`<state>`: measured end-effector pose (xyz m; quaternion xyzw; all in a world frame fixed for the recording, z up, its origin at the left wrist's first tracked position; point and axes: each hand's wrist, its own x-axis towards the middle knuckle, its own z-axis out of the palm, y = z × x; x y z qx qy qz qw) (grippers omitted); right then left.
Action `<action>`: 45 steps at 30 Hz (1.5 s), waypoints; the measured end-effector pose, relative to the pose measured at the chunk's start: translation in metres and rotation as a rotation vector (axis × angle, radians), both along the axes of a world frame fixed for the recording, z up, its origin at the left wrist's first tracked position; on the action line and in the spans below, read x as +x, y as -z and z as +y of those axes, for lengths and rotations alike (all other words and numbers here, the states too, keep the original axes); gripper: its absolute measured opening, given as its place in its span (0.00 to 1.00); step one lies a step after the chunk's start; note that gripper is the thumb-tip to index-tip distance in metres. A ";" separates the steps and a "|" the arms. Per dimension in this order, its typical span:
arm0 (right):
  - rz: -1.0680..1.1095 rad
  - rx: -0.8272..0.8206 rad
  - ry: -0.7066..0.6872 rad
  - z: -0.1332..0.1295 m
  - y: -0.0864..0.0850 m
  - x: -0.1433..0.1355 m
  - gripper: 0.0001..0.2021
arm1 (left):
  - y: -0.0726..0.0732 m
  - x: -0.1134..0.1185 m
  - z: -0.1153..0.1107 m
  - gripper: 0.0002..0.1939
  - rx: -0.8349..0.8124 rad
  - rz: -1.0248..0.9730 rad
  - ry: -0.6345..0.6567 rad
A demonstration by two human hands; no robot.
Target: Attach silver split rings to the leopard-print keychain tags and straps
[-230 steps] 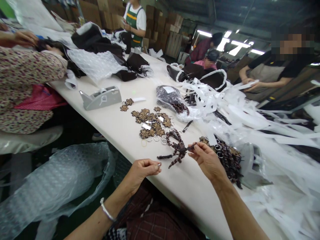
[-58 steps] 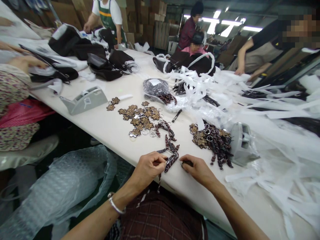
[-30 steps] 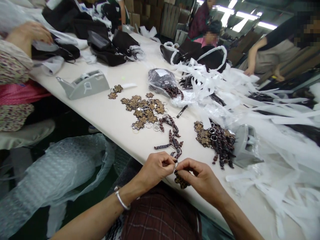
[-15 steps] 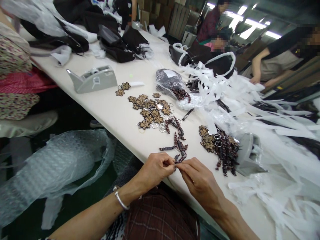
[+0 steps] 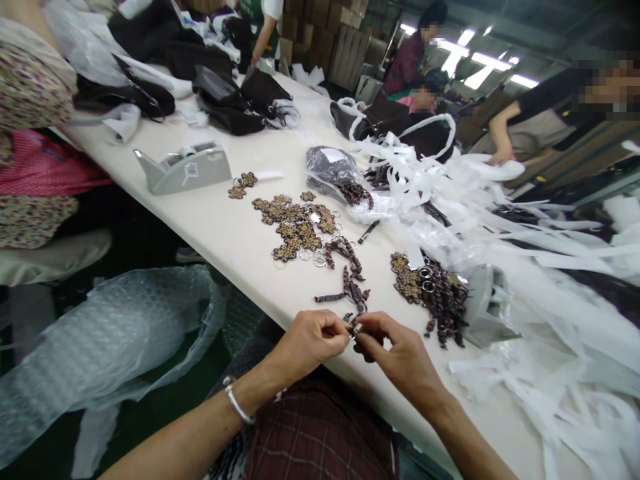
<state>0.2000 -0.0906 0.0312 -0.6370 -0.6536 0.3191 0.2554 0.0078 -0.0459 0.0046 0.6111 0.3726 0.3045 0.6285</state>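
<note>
At the table's front edge, my left hand (image 5: 313, 340) and my right hand (image 5: 400, 347) meet fingertip to fingertip. Both pinch a small metal key ring (image 5: 354, 331), mostly covered by my fingers. Just beyond them lie dark brown beaded strands (image 5: 354, 290). Farther back is a spread of leopard-print, flower-shaped tags (image 5: 297, 230), with loose metal rings (image 5: 319, 259) beside it. To the right sits a pile of beaded strands (image 5: 443, 303) with leopard-print tags (image 5: 407, 280) and rings attached.
A grey tape dispenser (image 5: 187, 170) stands at the left table edge, another (image 5: 490, 307) at right. A plastic bag of beaded strands (image 5: 333, 170) lies mid-table. White strips (image 5: 400, 157) and black bags (image 5: 230, 100) cover other parts. Bubble wrap (image 5: 125, 327) hangs below left. Other people stand around.
My right fingers have shifted and bent more around the small piece, and metal now shows between the hands. The camera view has turned slightly; a person at the back shows more.
</note>
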 end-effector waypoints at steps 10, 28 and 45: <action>0.467 -0.235 -0.025 0.002 0.001 -0.011 0.15 | -0.021 0.001 0.003 0.08 0.326 -0.127 0.124; -0.303 0.026 0.269 0.038 -0.035 0.097 0.16 | 0.033 -0.032 0.076 0.08 0.508 0.483 -0.191; -0.158 0.483 0.002 0.048 0.092 0.011 0.11 | 0.042 0.010 0.137 0.08 0.629 0.528 -0.057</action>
